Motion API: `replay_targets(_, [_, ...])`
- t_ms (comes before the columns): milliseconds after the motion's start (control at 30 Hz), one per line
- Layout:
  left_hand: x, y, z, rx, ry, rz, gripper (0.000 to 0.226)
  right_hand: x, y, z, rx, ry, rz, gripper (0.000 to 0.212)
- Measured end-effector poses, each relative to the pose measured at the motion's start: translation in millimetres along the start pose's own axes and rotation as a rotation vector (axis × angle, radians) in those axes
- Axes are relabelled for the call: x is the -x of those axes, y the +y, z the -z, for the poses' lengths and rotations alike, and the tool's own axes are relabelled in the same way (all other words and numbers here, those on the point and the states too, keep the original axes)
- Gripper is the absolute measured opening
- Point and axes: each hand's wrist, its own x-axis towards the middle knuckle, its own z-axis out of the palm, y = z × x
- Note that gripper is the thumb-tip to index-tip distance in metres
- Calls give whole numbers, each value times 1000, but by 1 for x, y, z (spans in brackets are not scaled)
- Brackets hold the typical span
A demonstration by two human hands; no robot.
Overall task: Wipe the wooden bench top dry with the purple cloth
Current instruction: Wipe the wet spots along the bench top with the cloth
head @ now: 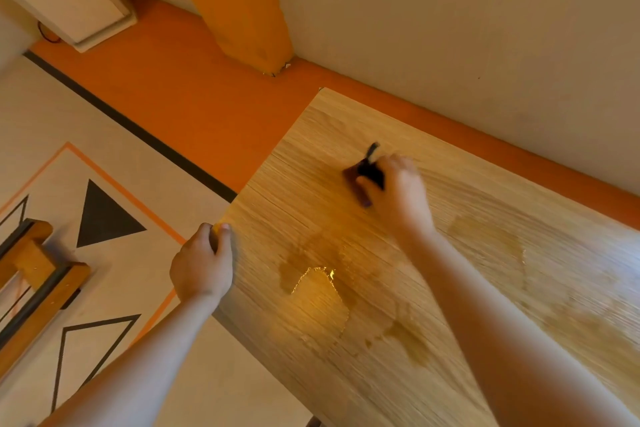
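The wooden bench top [433, 253] fills the right half of the head view, running from its far left corner toward me. Wet patches show on it: a shiny puddle [322, 302] near the left edge and a darker damp area [485, 239] farther right. My right hand [398, 194] grips the purple cloth [362, 177], bunched and dark, and holds it down on the wood near the far end. Most of the cloth is hidden under the fingers. My left hand [204, 260] is curled over the left edge of the bench [242, 204].
An orange floor strip [194, 97] and an orange pillar [239, 3] lie beyond the bench. A pale wall [485, 28] runs along its far side. A patterned floor with black triangles [104, 215] is on the left, with a wooden frame [31, 274] at the left edge.
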Motion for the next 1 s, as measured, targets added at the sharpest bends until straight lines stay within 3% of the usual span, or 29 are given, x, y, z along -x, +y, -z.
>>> replay_targets(100, [0, 1, 0, -5, 6, -3, 37, -26, 35, 38, 24, 145, -172, 22])
replay_targets(200, [-1, -1, -1, -18, 4, -8, 36, -37, 33, 34, 37, 171, -228, 25])
replay_targets(300, [0, -2, 0, -2, 8, -15, 37, -26, -10, -8, -31, 65, -114, 29])
replay_targets(467, [0, -2, 2, 23, 13, -42, 39, -3, -77, -63, -20, -230, 231, 31])
replay_targets(533, [0, -1, 2, 24, 16, -40, 39, -22, -68, -59, 5, -217, 216, 31])
replay_targets(700, [0, 0, 2, 2, 27, -19, 41, -75, -45, -43, 37, -29, -23, 30])
replay_targets(767, [0, -2, 2, 11, 27, -30, 41, -58, -64, -58, -4, -73, 44, 28])
replay_targets(900, [0, -4, 2, 42, 38, -76, 39, -10, -108, -91, -40, -322, 350, 27])
replay_targets(1000, [1, -2, 3, 24, 48, -72, 39, -48, -98, -89, -65, -355, 285, 26])
